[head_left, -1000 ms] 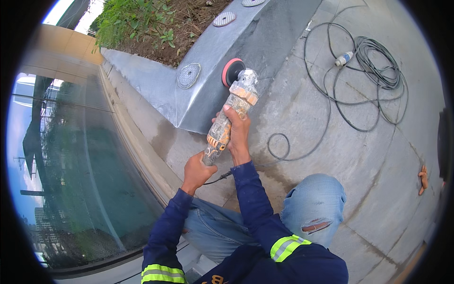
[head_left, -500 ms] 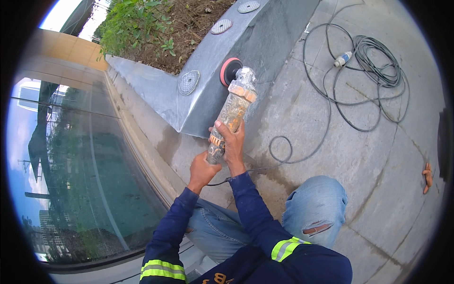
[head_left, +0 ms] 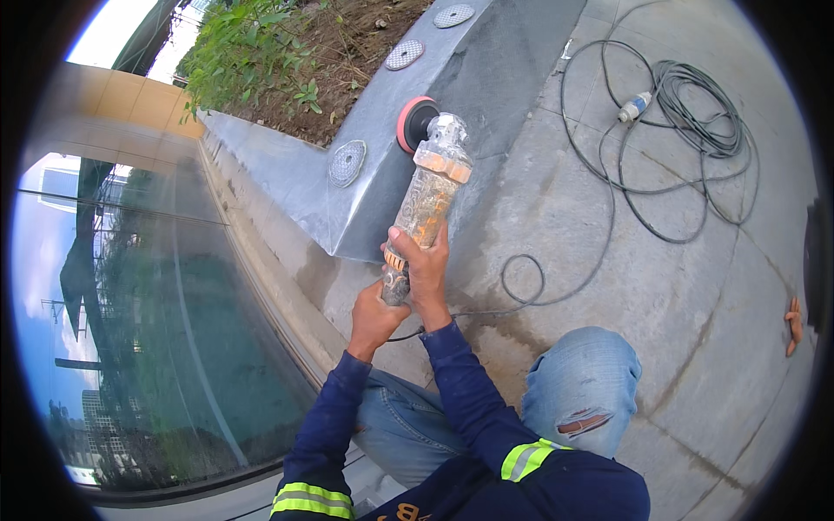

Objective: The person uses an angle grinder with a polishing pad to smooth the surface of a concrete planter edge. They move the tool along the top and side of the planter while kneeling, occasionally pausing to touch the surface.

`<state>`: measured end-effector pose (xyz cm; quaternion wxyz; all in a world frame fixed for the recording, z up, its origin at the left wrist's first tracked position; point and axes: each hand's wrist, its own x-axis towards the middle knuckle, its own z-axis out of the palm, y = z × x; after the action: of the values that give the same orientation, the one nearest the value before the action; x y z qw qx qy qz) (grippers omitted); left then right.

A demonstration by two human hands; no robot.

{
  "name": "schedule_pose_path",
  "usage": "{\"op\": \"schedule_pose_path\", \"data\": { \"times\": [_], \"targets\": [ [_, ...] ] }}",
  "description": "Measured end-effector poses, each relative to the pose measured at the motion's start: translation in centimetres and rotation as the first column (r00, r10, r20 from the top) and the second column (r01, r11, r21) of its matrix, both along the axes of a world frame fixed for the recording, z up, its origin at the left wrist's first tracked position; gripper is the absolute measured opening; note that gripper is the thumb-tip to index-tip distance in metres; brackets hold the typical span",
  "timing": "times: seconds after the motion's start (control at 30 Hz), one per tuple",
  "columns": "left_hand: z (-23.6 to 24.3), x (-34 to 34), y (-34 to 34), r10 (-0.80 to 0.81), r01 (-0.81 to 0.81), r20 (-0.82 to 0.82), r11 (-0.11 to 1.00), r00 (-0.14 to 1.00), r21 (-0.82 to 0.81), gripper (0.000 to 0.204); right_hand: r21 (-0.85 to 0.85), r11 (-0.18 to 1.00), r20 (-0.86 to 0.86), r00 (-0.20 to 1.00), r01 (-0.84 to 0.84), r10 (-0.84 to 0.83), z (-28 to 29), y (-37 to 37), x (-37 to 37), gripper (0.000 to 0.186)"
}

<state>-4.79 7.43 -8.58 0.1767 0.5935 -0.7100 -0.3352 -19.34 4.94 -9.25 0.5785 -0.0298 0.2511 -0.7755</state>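
My left hand (head_left: 374, 314) grips the rear end of a dust-caked orange angle grinder (head_left: 431, 193). My right hand (head_left: 424, 273) is closed round its body just above the left. The grinder's round black pad with a pink rim (head_left: 415, 124) is at the sloped face of a grey stone planter edge (head_left: 373, 204), near its upper corner; I cannot tell whether it touches. On the planter's top lie honeycomb-patterned discs: one (head_left: 347, 162) left of the pad, another (head_left: 405, 55) above it and a third (head_left: 453, 16) farther back. The grinder's cord runs from under my hands across the paving.
A coiled cable with a connector (head_left: 634, 107) lies on grey paving (head_left: 695, 304) at right, near a small brown object I cannot make out (head_left: 793, 326). Soil and plants (head_left: 252, 61) fill the planter. A reflective glass panel (head_left: 148, 330) runs along my left, beside my bent legs.
The pad has moved up and left along the planter face, toward its top edge. My right hand sits lower and farther left. The surroundings have shifted slightly downward in the view.
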Motion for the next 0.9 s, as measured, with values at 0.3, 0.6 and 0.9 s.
{"op": "schedule_pose_path", "data": {
  "times": [0.3, 0.6, 0.9],
  "targets": [
    [-0.8, -0.6, -0.3, -0.017, 0.018, -0.035, 0.999, 0.999, 0.036, 0.024, 0.032, 0.999, -0.035, 0.999, 0.001, 0.0, -0.8, -0.2, -0.8, 0.062],
    [-0.5, -0.8, -0.9, -0.022, 0.023, 0.034, 0.999, 0.999, -0.027, 0.022, -0.004, 1.0, -0.02, 1.0, -0.008, 0.008, -0.5, -0.7, -1.0, 0.062],
    [-0.5, -0.1, 0.3, 0.013, -0.016, 0.054, 0.998, 0.998, 0.055, 0.024, 0.027, 0.999, -0.025, 0.999, -0.022, 0.023, -1.2, 0.5, -0.3, 0.062]
  ]
}}
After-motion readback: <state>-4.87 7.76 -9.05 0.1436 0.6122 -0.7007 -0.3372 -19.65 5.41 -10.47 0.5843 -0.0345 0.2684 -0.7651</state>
